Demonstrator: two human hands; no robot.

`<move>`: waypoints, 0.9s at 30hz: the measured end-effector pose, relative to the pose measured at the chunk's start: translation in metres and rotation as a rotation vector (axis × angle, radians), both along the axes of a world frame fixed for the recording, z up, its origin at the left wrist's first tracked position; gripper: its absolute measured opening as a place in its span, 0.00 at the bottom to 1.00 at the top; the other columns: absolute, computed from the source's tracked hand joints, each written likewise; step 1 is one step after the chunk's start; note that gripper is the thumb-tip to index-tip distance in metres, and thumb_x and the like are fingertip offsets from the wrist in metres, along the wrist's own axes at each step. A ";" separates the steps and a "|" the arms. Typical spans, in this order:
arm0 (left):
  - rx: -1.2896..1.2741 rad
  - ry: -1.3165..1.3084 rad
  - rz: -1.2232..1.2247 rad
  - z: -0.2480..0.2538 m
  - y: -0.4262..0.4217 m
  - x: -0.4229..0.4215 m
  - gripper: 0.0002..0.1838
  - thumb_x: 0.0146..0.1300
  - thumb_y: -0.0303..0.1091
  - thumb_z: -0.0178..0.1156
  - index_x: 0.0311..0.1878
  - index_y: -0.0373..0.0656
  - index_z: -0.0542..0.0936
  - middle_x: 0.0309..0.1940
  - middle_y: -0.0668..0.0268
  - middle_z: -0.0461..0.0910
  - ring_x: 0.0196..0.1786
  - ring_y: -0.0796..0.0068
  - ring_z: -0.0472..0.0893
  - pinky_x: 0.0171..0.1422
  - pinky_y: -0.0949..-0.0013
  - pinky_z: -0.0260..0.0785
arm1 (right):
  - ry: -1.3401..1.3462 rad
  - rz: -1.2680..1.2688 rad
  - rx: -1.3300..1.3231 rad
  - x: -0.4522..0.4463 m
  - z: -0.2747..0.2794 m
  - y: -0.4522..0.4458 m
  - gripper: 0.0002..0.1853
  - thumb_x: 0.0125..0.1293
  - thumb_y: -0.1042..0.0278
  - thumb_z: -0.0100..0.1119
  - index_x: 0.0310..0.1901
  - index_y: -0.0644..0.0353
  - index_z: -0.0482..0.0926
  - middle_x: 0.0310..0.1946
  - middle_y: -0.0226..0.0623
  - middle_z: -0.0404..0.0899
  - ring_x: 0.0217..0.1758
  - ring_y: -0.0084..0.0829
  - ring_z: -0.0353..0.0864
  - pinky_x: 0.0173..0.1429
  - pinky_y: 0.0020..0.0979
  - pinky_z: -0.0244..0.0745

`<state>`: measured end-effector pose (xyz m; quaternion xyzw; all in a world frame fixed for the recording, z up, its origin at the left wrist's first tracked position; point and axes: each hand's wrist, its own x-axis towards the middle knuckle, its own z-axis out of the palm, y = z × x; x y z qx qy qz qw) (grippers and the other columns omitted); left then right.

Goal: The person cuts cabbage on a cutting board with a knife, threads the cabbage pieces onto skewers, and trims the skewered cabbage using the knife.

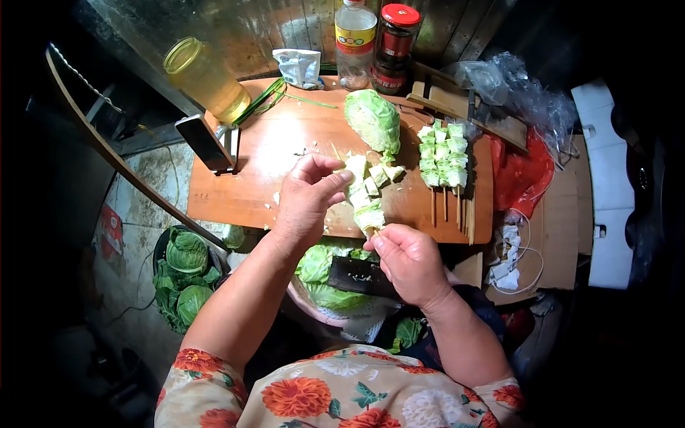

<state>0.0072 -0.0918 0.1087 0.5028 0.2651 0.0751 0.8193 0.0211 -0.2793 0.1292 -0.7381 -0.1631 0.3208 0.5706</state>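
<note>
Left hand pinching leaf, right hand pinching part-filled skewer. Filled skewers: two o'clock. Unthreaded pieces, cabbage: twelve o'clock.

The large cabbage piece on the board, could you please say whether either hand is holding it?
No, the large cabbage piece rests on the board, while the left hand and right hand both hold the skewered cabbage.
</note>
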 end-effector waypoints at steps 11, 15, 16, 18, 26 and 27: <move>0.792 0.274 -0.029 -0.071 0.102 -0.010 0.14 0.60 0.28 0.59 0.50 0.39 0.76 0.42 0.62 0.81 0.40 0.68 0.82 0.45 0.69 0.72 | 0.242 -0.053 0.137 0.004 0.008 0.005 0.11 0.71 0.68 0.49 0.37 0.66 0.77 0.18 0.21 0.67 0.18 0.11 0.62 0.22 0.16 0.57; 1.141 0.741 -0.319 -0.086 0.102 -0.029 0.19 0.53 0.27 0.62 0.50 0.36 0.75 0.39 0.45 0.79 0.47 0.46 0.79 0.55 0.58 0.71 | 0.216 -0.035 0.129 0.002 0.006 0.008 0.10 0.71 0.69 0.49 0.37 0.66 0.77 0.18 0.21 0.67 0.18 0.11 0.62 0.23 0.15 0.57; 1.141 0.741 -0.319 -0.087 0.098 -0.032 0.19 0.53 0.27 0.62 0.50 0.36 0.75 0.39 0.45 0.79 0.47 0.46 0.79 0.55 0.58 0.71 | 0.215 -0.049 0.129 0.002 0.007 0.009 0.11 0.70 0.68 0.49 0.36 0.65 0.79 0.17 0.21 0.67 0.18 0.11 0.63 0.23 0.17 0.58; 1.290 0.681 -0.442 -0.085 0.087 -0.036 0.20 0.50 0.25 0.63 0.49 0.38 0.74 0.45 0.45 0.76 0.50 0.44 0.77 0.56 0.56 0.71 | 0.214 -0.065 0.128 0.003 0.008 0.010 0.11 0.70 0.68 0.50 0.35 0.64 0.80 0.16 0.20 0.68 0.18 0.12 0.64 0.23 0.19 0.59; 1.202 0.398 -1.063 -0.088 0.035 -0.038 0.16 0.57 0.28 0.57 0.50 0.47 0.78 0.42 0.52 0.79 0.52 0.50 0.76 0.60 0.60 0.68 | 0.224 -0.079 0.170 0.006 0.010 0.011 0.11 0.71 0.69 0.48 0.38 0.67 0.77 0.19 0.22 0.68 0.19 0.11 0.62 0.23 0.15 0.58; 1.178 0.415 -1.136 -0.077 0.032 -0.035 0.15 0.56 0.28 0.57 0.48 0.45 0.78 0.41 0.52 0.80 0.49 0.50 0.77 0.57 0.60 0.70 | 0.225 -0.079 0.170 0.007 0.011 0.010 0.11 0.71 0.69 0.48 0.38 0.67 0.77 0.19 0.22 0.68 0.19 0.11 0.62 0.23 0.15 0.58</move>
